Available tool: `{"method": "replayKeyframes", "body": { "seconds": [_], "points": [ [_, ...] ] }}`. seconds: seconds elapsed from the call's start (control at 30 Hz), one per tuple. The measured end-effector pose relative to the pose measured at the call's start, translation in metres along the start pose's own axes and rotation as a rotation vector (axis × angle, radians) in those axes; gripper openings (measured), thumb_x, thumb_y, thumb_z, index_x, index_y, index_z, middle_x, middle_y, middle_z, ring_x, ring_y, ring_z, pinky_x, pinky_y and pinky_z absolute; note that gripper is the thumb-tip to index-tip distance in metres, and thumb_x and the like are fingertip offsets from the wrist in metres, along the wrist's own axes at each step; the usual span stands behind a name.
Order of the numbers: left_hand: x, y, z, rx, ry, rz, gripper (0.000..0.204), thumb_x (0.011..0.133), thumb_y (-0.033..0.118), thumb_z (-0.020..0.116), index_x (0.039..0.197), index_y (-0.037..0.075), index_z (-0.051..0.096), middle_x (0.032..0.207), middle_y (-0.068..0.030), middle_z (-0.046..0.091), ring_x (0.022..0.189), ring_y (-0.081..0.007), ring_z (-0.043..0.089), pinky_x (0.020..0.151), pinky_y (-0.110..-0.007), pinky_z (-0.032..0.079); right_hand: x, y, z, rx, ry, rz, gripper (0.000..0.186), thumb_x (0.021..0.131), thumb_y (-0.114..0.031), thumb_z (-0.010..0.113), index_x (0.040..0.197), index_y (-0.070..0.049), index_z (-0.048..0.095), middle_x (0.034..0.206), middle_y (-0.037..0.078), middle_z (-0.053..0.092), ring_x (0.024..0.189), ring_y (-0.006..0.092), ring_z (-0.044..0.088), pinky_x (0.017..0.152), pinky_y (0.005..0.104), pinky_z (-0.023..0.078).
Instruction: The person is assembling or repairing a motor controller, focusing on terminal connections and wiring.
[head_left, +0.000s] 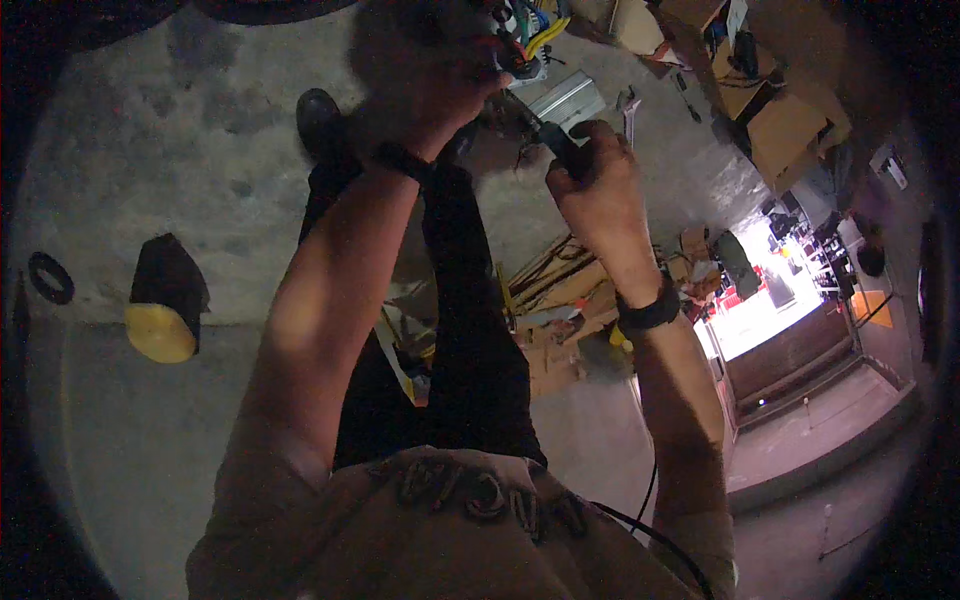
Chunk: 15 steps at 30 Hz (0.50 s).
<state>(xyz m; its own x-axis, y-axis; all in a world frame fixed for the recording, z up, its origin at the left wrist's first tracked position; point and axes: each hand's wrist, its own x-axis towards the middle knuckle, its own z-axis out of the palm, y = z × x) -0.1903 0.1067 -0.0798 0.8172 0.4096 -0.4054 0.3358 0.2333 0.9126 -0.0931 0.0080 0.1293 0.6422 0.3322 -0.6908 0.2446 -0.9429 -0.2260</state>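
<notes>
OK, my R hand (600,190) is gripping a dark-handled tool (563,146), its shaft slanting up-left twd the wired assembly (525,66), tip getting lost in shadow nr the assembly's lower edge. My L hand (460,95) is reaching in from the assembly's lower left, fingertips at its edge; can't tell if they're pinching or just resting, too dark. That hand's also blocking my view of the assembly's L side. Yellow cables (546,37) are curving up off the assembly's R side. A silver metal block (568,98) is sitting just right of & below the assembly, crowding the space by the tool. A spanner (628,112) is lying further R, past the block. Cardboard (790,138) is piling up well right of the assembly, w/ odds & ends mixed in. Below the assembly, nearer me, thin brown strips (548,278) are lying in a bundle beside my dark trousers (465,260). Well off to the assembly's lower left, a yellow-and-black item (160,333) is resting, w/ a black ring (50,278) lying beyond it, farther L.
</notes>
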Motion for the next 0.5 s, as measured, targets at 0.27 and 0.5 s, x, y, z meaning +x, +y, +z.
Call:
{"method": "replayKeyframes", "body": {
  "seconds": [0.27,0.5],
  "points": [
    [0.005,0.001,-0.007,0.025,-0.023,0.042,0.036,0.083,0.028,0.074,0.116,0.016,0.065,0.101,-0.0074,0.067,0.092,-0.0235,0.064,0.084,-0.037,0.051,0.001,-0.003,-0.013,-0.775,-0.017,-0.632,0.03,0.089,-0.013,0.061,0.119,-0.012,0.065,0.088,0.013,0.06,0.069,0.0327,0.067,0.057,0.0428,0.056],
    [0.005,-0.021,-0.001,-0.273,0.048,0.103,0.028,0.081,0.011,0.075,0.109,0.01,0.07,0.104,-0.0055,0.07,0.091,-0.0176,0.067,0.083,-0.033,0.053,0.013,-0.012,0.0,-0.281,0.067,-0.257,0.026,0.089,-0.011,0.062,0.114,-0.009,0.069,0.081,0.017,0.068,0.07,0.033,0.069,0.063,0.0418,0.054]
  ]
}}
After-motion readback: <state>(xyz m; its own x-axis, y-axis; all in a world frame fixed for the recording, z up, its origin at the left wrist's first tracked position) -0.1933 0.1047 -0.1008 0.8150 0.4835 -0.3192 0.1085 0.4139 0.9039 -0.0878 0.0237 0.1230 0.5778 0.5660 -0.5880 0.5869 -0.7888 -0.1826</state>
